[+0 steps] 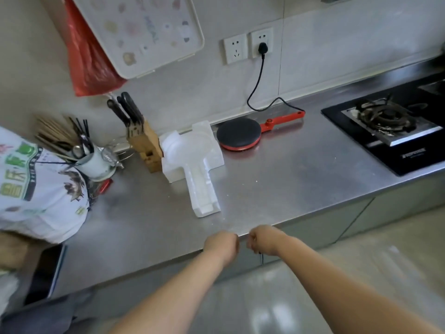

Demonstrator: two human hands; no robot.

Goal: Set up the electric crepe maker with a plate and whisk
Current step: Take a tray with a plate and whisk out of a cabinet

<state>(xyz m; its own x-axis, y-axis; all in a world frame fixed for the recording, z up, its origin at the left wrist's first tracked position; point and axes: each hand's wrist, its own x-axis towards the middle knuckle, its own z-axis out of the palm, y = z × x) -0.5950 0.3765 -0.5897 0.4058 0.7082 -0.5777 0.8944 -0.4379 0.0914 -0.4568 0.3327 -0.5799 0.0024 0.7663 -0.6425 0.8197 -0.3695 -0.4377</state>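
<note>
The electric crepe maker [238, 136] lies in the upper middle of the frame on the steel worktop [277, 184], dark round plate up, red handle [284, 120] pointing right, and its black cord [258, 80] goes up to a plug in the wall socket [262, 42]. Just left of it, the white foam packing tray [192, 162] lies empty. No plate and no whisk are visible, so I judge this is the step between unpacking the appliance and bringing the accessories. The left hand [221, 243] and right hand [262, 239] are at the front edge of the worktop, close together, both curled like fists; if they pinch something small between them, I cannot tell. The next move probably requires finding the plate and whisk outside this view and placing them beside the appliance.
</note>
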